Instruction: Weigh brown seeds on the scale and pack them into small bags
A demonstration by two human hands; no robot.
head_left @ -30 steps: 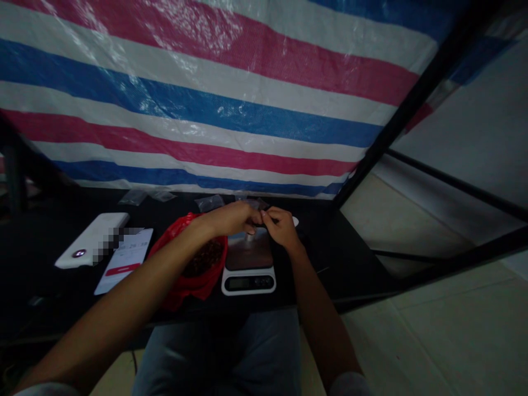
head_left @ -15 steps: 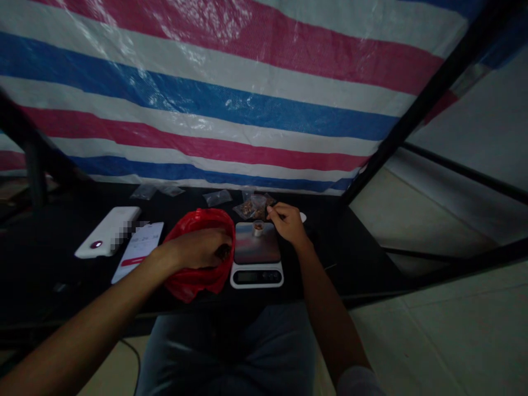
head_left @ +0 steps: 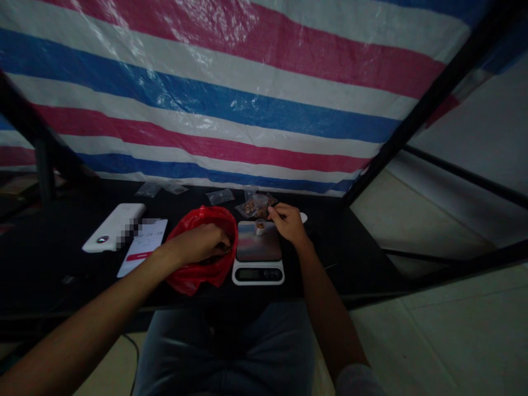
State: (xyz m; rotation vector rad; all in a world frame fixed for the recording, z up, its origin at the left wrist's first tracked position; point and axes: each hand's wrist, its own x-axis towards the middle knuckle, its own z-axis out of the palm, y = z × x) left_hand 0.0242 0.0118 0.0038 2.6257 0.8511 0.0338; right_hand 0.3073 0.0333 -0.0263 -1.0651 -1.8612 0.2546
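Closest in are the sitter's jeans (head_left: 173, 352), tucked under the edge of a black bench (head_left: 358, 250). Just past that edge there's a red plastic bag (head_left: 196, 283) with its mouth open, and right beside it a white kitchen scale (head_left: 258, 279), screen too dark for me to read. The left hand (head_left: 206, 242) is down in the bag, fingers curled in among dark bits (head_left: 212, 259); can't tell if it's got any pinched. A small cup (head_left: 259, 228) with some brown stuff in it sits on the far right part of the scale's plate. The right hand (head_left: 287, 223) is just beside it, fingers drawn in towards the thumb, too murky to say whether it's holding anything. Behind are little filled bags (head_left: 248, 208), then a striped sheet (head_left: 231, 110). For this bit I'd grab small pinches, fingertips only, so the bag doesn't get tugged into the scale, and I'd keep the right hand off the cup and plate so the reading isn't thrown off. Compared with a second ago: the left hand was up over the cup then, now it's in the bag, while the right hand is pretty much where it was.
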